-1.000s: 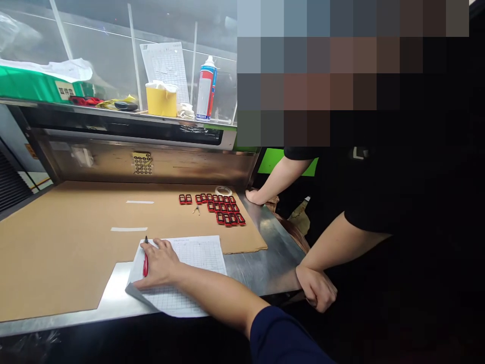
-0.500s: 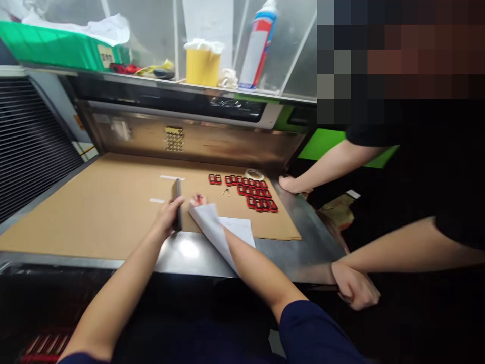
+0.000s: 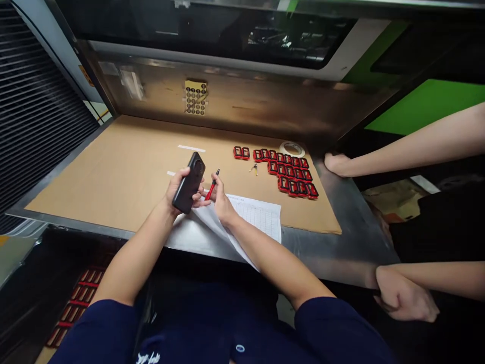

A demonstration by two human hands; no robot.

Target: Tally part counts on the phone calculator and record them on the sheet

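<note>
My left hand (image 3: 175, 188) is wrapped round a black smartphone (image 3: 189, 182), its camera side facing up towards me. Close beside it, my right hand (image 3: 221, 199) grips a red pen (image 3: 212, 185) whose dark end points up and away. Beneath my right wrist lies a white printed sheet with a table on it (image 3: 261, 215), partly on the cardboard and partly over the metal edge; its left part is bent up. Beyond my right hand a small pair of metal tweezers or clip (image 3: 255, 169) rests on the cardboard.
Several red-and-black frame parts (image 3: 290, 174) lie in rows on the cardboard (image 3: 102, 167), near a tape roll (image 3: 291, 148). A co-worker's hands (image 3: 405, 293) rest at the metal table's right side. More red parts (image 3: 78, 298) sit below left. A metal wall (image 3: 265, 101) stands behind.
My view has tipped down towards the table. The phone has turned from edge-on to showing its camera side, and my right hand has lifted with the pen off the paper.
</note>
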